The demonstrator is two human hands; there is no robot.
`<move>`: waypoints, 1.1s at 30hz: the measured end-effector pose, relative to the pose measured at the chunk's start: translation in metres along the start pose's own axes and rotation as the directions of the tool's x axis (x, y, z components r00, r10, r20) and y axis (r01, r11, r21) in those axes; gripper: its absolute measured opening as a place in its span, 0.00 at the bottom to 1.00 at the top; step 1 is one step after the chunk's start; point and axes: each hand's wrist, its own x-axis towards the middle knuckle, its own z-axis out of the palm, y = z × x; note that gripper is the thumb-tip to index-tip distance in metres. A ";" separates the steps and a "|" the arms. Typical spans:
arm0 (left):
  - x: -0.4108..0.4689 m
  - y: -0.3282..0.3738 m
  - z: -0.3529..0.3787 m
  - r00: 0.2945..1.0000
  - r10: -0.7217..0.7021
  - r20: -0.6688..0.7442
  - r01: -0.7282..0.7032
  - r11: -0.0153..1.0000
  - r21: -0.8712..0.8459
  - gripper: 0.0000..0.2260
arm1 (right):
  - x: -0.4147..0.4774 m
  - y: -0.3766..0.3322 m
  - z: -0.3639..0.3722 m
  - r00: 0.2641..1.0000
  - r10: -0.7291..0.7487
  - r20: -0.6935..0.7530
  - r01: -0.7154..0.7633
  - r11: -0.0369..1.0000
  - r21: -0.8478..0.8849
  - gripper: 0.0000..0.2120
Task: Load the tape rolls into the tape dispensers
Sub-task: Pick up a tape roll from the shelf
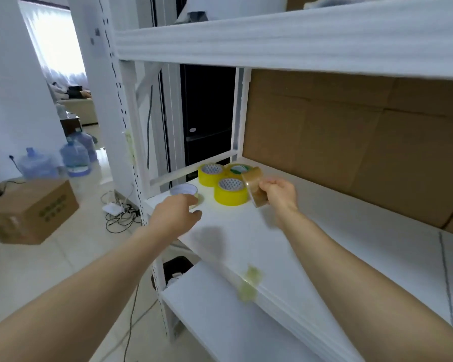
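Note:
On the white shelf (338, 226), near its left end, lie several tape rolls. Two yellow rolls (230, 195) (210, 175) lie flat, with a third roll (239, 169) with a green-and-white core behind them. A clear roll (185, 190) lies at the shelf's left corner. My left hand (175, 216) curls over the clear roll and touches it; whether it grips it is unclear. My right hand (277, 193) holds a brown tape roll (255, 189) on edge, just right of the near yellow roll. No tape dispenser is in view.
Brown cardboard (351, 142) backs the shelf. An upper shelf (272, 35) hangs overhead and a lower shelf (220, 322) sticks out below. A scrap of tape (249, 283) clings to the shelf's front edge. On the floor at left are a cardboard box (29, 210), water jugs (73, 158) and cables (120, 212).

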 end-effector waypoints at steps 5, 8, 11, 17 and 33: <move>0.079 -0.009 0.019 0.984 0.172 0.043 -0.169 0.984 -0.062 0.19 | 0.042 0.005 0.024 0.991 0.026 -0.130 -0.035 0.997 -0.064 0.05; 0.126 0.004 0.040 0.922 0.351 0.164 -0.355 0.935 -0.010 0.20 | 0.058 0.013 0.024 0.975 0.023 -0.221 -0.050 0.992 -0.116 0.05; 0.162 0.017 0.063 0.832 0.480 0.279 -0.523 0.846 0.103 0.24 | 0.062 0.020 0.023 0.957 0.018 -0.289 -0.077 0.978 -0.194 0.05; 0.208 0.012 0.088 0.769 0.476 0.426 -0.554 0.829 0.075 0.21 | 0.064 0.038 0.046 0.911 -0.014 -0.413 -0.169 0.900 -0.402 0.09; 0.250 -0.005 -0.019 0.823 0.370 0.430 0.288 0.381 -0.879 0.13 | 0.081 0.071 0.166 1.000 0.021 -0.023 -0.030 0.504 -0.863 0.20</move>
